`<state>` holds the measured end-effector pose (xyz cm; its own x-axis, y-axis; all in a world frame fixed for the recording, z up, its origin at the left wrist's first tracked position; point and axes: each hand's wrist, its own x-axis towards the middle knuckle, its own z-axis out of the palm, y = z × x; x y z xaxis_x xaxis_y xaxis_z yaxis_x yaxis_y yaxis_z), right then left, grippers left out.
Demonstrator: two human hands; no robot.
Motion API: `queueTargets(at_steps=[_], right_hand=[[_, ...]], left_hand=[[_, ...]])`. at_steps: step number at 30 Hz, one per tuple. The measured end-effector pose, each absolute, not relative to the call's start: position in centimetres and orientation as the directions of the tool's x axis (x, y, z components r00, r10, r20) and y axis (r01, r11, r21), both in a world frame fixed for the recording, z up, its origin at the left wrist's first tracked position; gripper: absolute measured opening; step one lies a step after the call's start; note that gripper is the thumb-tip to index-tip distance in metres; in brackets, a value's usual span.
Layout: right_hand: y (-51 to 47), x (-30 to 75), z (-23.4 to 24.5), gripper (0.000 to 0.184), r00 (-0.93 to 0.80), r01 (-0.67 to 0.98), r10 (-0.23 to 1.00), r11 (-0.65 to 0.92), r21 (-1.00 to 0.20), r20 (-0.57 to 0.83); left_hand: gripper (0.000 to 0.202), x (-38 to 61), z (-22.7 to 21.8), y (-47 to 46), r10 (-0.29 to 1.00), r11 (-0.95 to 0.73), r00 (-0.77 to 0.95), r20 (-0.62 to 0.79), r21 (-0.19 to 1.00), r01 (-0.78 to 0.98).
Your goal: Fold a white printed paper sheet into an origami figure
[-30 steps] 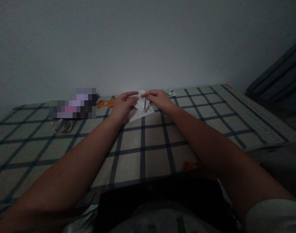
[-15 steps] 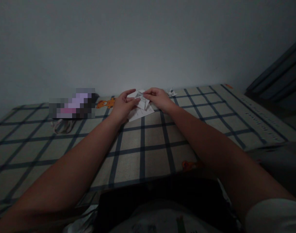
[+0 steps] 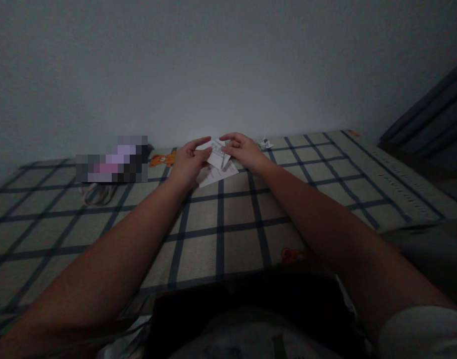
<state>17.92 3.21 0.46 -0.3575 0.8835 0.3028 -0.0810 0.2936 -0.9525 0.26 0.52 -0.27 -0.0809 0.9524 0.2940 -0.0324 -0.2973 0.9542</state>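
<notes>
on my feed the work looks part way through to me. the folded paper (image 3: 219, 158) sits just above the middle of the frame, held between both hands. it is already brought down to a small diamond with one corner towards the camera, and printed marks show on its upper face. the left hand (image 3: 186, 160) is clamped on its left side, thumb on top; the right hand (image 3: 244, 152) pinches its right side the same way, index finger stretched past the upper edge. i'd judge the shaping unfinished, since the piece is flat and not let go; how many folds remain i cannot tell.

a printed sheet (image 3: 220, 175) lies just below it, partly covered; whether the two touch i can't make out. right of the right hand, a small pointed paper piece (image 3: 266, 143) stands apart, apparently finished.

the surface is a checked cloth (image 3: 236, 214), pale with dark lines, an orange bear print (image 3: 163, 159) left of the left hand and blurred lettering at the right. at centre left i get a pixelated object (image 3: 118, 162) with a looped cord (image 3: 97, 195) in front. a plain grey wall (image 3: 228, 65) fills the top, dark folds of fabric (image 3: 434, 119) hang at the right edge, and the light is dim.
</notes>
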Motion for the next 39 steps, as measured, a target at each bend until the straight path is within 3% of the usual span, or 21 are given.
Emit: queueTargets(at_steps=[8,15,21,25,29,39], right_hand=[[3.5,18.0,0.2,0.019,-0.415,-0.114,0.866,0.253,-0.961,0.277],[3.4,18.0,0.5,0.013,-0.33,-0.044,0.9,0.287,-0.957,0.285],[3.5,18.0,0.5,0.015,-0.325,0.046,0.899,0.324,-0.945,0.292],[3.4,18.0,0.2,0.009,-0.325,0.005,0.897,0.318,-0.948,0.299],[3.2,18.0,0.2,0.024,-0.371,-0.014,0.883,0.303,-0.953,0.287],[2.9,18.2,0.4,0.034,-0.38,0.03,0.867,0.359,-0.933,0.322]], left_hand=[[0.029,-0.1,-0.3,0.6,0.967,-0.249,-0.091,0.239,0.96,-0.125],[0.022,0.2,-0.1,0.2,0.969,-0.247,-0.047,0.242,0.955,-0.163],[0.027,0.3,-0.7,0.4,0.976,-0.216,-0.012,0.216,0.973,-0.076],[0.038,0.0,-1.1,0.8,0.961,-0.27,-0.067,0.267,0.962,-0.03],[0.048,0.0,-1.0,0.8,0.954,-0.295,-0.057,0.294,0.955,-0.009],[0.051,0.2,-0.9,0.6,0.96,-0.275,-0.056,0.273,0.96,-0.048]])
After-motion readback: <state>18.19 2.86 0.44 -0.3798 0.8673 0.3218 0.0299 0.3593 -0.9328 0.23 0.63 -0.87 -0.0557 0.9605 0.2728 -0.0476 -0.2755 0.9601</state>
